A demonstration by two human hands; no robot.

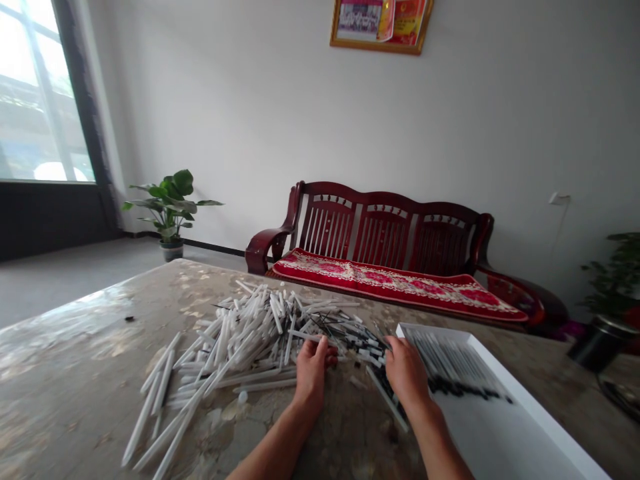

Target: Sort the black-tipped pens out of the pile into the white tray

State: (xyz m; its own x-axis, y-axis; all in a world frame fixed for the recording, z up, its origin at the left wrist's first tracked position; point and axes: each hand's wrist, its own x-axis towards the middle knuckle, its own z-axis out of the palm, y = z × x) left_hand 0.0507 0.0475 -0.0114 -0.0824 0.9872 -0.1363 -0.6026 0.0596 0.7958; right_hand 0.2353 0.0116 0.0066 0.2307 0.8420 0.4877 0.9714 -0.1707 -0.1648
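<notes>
My left hand (313, 370) is closed, thumb and fingers pinching a white plastic tube (304, 335) that points left over the pile. The large heap of white tubes (240, 340), which look like pen barrels, spreads to its left. My right hand (406, 373) is closed in a pinch beside the box's left edge. Thin dark sticks show near its fingertips, but what it holds is hidden. Dark thin sticks and short white-and-black pieces (367, 350) lie between the hands. Below the right hand rest several longer grey-and-black sticks (387, 397).
A shallow white box (530, 413) stands at the right, with a row of slim pen-like sticks with black ends (450, 360) inside. The stone-patterned table (75, 400) carries everything. Behind it are a red wooden bench (385, 230) and a potted plant (173, 213). A dark container (603, 343) stands far right.
</notes>
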